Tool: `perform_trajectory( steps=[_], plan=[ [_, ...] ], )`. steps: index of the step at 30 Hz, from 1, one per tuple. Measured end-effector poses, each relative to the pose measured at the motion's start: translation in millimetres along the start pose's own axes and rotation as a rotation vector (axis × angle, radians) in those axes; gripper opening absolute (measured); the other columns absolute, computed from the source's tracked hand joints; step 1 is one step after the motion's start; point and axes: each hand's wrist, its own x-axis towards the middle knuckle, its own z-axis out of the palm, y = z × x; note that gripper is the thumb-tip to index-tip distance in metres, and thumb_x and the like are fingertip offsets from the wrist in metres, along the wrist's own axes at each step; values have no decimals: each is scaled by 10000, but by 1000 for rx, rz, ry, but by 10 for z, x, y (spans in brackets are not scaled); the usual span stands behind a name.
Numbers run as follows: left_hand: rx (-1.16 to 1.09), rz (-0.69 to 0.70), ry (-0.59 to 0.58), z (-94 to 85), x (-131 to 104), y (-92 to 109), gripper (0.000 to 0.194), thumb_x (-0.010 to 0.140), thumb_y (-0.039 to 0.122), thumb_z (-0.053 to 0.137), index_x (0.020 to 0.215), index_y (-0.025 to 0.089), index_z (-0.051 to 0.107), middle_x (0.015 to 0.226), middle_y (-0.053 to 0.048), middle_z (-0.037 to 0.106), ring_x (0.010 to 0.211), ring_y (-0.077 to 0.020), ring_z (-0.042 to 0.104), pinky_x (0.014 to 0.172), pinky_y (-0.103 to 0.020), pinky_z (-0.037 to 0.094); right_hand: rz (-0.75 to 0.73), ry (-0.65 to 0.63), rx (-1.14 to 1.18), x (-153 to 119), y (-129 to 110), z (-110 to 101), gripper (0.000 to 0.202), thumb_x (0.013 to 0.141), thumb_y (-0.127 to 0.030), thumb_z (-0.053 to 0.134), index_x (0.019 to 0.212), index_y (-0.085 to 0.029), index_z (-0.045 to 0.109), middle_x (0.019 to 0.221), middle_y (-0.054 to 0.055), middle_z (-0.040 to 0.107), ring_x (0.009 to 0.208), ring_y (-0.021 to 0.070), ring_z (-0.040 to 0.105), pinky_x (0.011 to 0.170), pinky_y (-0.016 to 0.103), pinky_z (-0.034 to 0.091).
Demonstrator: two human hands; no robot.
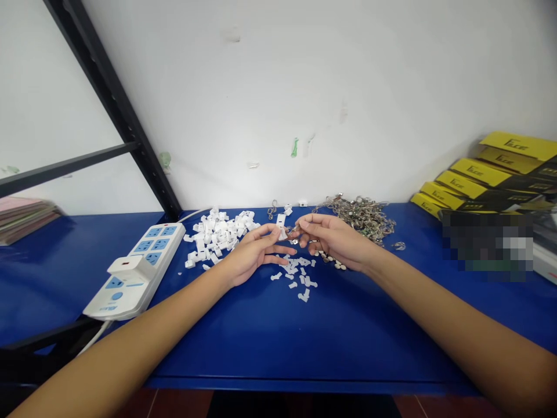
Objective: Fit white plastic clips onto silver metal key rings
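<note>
Between the thumb and index finger of my left hand [255,252] is a small white plastic piece [281,220], its other fingers stretched out. Close by on the right, my right hand [337,239] pinches a small metal clip [294,229], partly hidden by the fingertips. The two pieces are near each other; whether they touch I cannot tell. Below the hands lie several flat white cut-outs [300,273] and a few cream-coloured round bits [339,265]. A heap of white plastic pieces [217,232] sits to the left, and a tangled pile of metal clips [365,216] to the right.
A white power strip [148,255] with a plugged-in adapter [130,268] lies at the left. Stacked yellow-and-black boxes [487,174] stand at the right against the wall. A black metal frame [117,93] rises at the left of the blue table [296,342].
</note>
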Motion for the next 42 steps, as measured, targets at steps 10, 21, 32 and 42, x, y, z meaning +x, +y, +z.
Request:
perform_trajectory(
  steps=[10,21,32,42],
  plan=[
    [-37,-37,27,-36,22,-14,194,987,319,685,1087,153,675,1089,-118,720,985,-226,735,833,-349,612,-55,-90,-4,-3,-10,22,324,857,-499,799,943,-196,720,1004,76,725,871,161,673,719,288,529],
    [-140,-61,6,-39,51,-55,186,1000,320,667,1035,139,640,1052,-119,730,962,-274,777,818,-362,624,-87,28,-176,-11,-5,4,389,901,-595,709,951,-210,682,863,28,690,605,99,547,537,269,449],
    [-166,-28,58,-34,69,-44,86,1002,214,647,1013,128,645,1061,-139,756,935,-211,762,852,-333,600,3,-156,-162,-52,-73,23,347,898,-579,723,940,-241,658,727,4,685,574,127,575,529,283,467],
    [-48,5,45,-36,49,-45,237,934,335,752,1060,141,701,982,-77,716,910,-181,704,820,-322,574,-15,-289,-334,-95,-165,-29,308,876,-539,749,956,-242,744,760,14,662,670,144,607,576,278,515]
  ],
)
